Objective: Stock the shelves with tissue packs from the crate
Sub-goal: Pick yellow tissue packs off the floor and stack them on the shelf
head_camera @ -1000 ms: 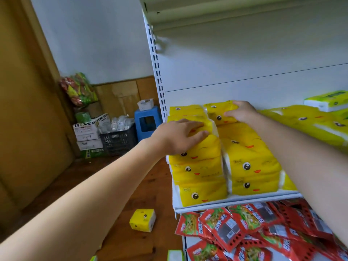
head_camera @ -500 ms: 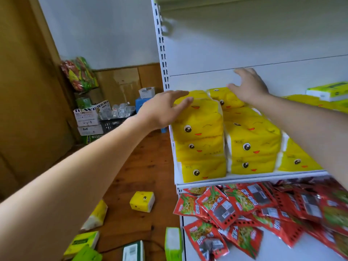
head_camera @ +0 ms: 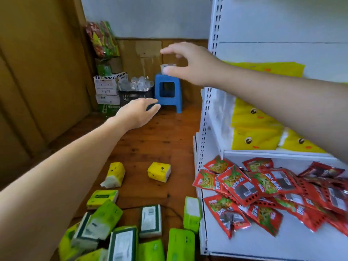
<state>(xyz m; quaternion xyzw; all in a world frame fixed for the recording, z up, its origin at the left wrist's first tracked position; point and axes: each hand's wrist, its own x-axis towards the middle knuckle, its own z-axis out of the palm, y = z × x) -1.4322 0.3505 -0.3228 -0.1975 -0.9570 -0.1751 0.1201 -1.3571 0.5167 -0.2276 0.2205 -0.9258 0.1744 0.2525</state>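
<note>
On the floor [head_camera: 150,144] lie yellow, face-printed tissue packs [head_camera: 159,171]; left hand [head_camera: 137,113] and right hand [head_camera: 190,63] empty, fingers loose.

Lower right: red snack packets [head_camera: 263,194] in a loose, overlapping heap. Upper centre: blue stool [head_camera: 168,91] standing on the wooden floor [head_camera: 150,140], with a small white tub [head_camera: 166,66] on its top. Left of the stool: stacked white cartons [head_camera: 107,87]. Upper left: bagged snacks [head_camera: 101,38] above the cartons, beside a brown door [head_camera: 37,72].
</note>
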